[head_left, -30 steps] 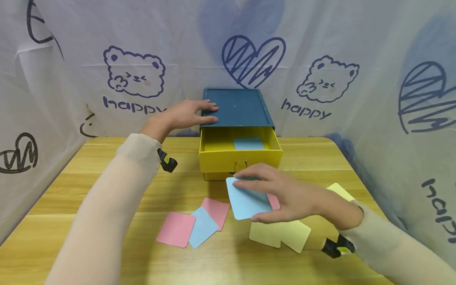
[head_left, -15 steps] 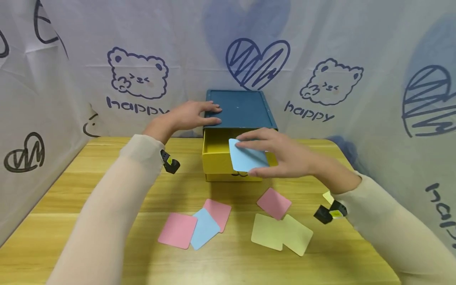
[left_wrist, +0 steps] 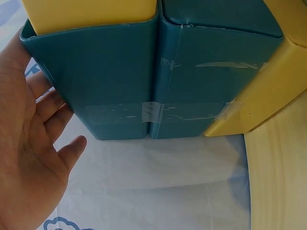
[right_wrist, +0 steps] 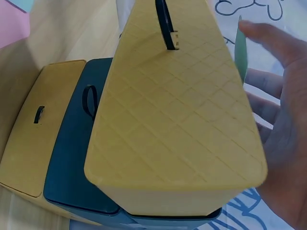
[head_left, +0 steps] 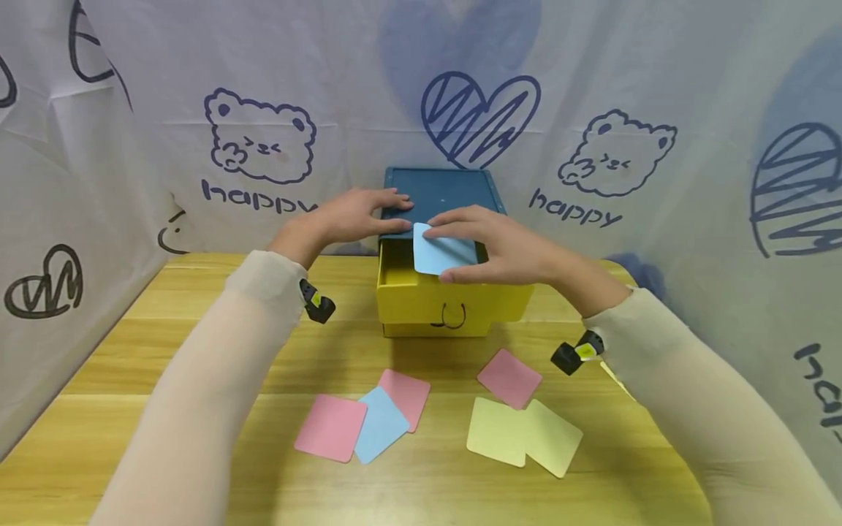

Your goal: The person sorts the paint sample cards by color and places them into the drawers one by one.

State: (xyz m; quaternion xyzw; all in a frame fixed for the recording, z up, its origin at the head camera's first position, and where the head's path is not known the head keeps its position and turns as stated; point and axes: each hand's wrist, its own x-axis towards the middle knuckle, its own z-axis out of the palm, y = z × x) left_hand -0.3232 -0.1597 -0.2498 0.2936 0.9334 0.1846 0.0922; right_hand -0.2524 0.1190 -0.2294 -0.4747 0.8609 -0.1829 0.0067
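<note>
My left hand rests on the left edge of a blue-green drawer box, fingers extended over its top. In the left wrist view, its thumb stands apart from the box's wall. Between thumb and fingers, my right hand pinches a light blue square card by its edges. That card hangs over the pulled-out yellow top drawer, which has a black loop handle. From the right wrist, the card shows edge-on beside the drawer's quilted front. Most of the drawer's inside is hidden.
Below the top drawer are a blue-green drawer and a yellow one. Front left on the wooden table lie two pink cards with a blue card between. Front right are a pink card and pale yellow cards. Printed cloth hangs behind.
My right hand has carried the blue card from above the table, up and forward, to over the top drawer. The left hand has stayed on the box.
</note>
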